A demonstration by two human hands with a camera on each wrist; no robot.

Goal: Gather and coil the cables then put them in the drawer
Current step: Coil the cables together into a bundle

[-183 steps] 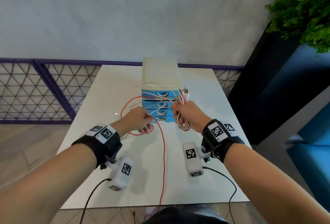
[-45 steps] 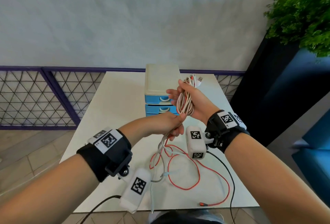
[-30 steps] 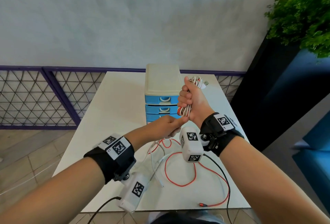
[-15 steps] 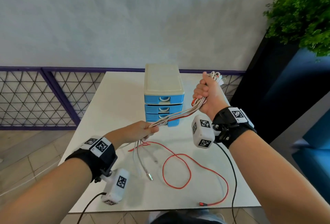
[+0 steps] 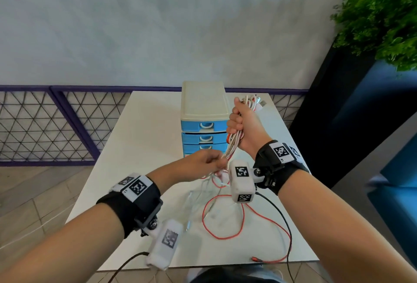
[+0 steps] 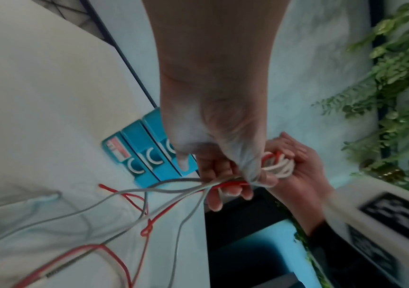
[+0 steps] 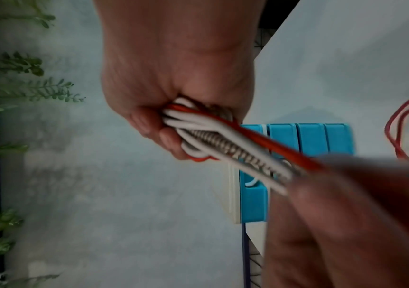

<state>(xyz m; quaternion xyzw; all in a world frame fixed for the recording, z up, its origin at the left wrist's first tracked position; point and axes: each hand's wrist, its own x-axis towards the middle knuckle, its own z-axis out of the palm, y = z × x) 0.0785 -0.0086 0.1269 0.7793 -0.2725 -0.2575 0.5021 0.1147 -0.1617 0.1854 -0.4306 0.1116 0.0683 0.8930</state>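
Note:
My right hand [image 5: 242, 125] is raised beside the drawer unit [image 5: 204, 111] and grips a coiled bundle of white, red and braided cables [image 7: 198, 132]; plug ends stick out above the fist [image 5: 253, 102]. My left hand [image 5: 206, 162] sits just below it and pinches the same cables [image 6: 225, 182] where they leave the bundle. From there the loose tails fall to the white table [image 5: 146, 129]: a red cable [image 5: 223, 236] lies in loops and grey-white cables [image 6: 114, 196] trail beside it. The blue drawers [image 5: 203, 137] are all closed.
A red plug end [image 5: 257, 259] lies near the table's front right edge. A black planter [image 5: 338, 113] with a green plant [image 5: 379, 19] stands right of the table. A purple lattice fence [image 5: 45, 125] runs behind and to the left. The drawer unit stands at the table's back middle.
My left hand has slid back up along the cables to just under my right hand, which moved left and lower. The stretched cables between them have gone slack onto the table.

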